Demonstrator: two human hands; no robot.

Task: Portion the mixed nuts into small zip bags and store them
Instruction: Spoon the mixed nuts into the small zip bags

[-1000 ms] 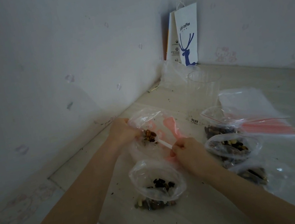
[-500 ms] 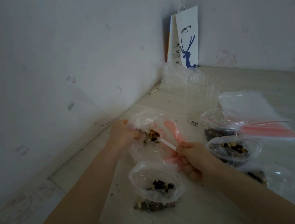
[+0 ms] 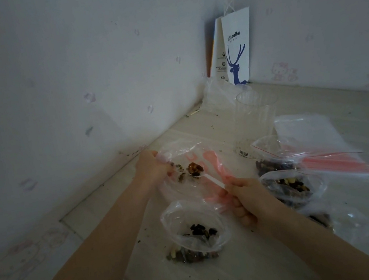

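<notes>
Brown nuts (image 3: 195,169) heaped, white spoon (image 3: 213,180), perhaps plastic

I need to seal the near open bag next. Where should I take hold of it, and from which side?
Pinch the rim of the near open bag at its left edge, coming from above and the left. Its mouth gapes upward, the nuts sit low inside and the film looks limp, so squeezing the body would likely crush it. The right hand, holding the spoon, crowds the right side.
</notes>
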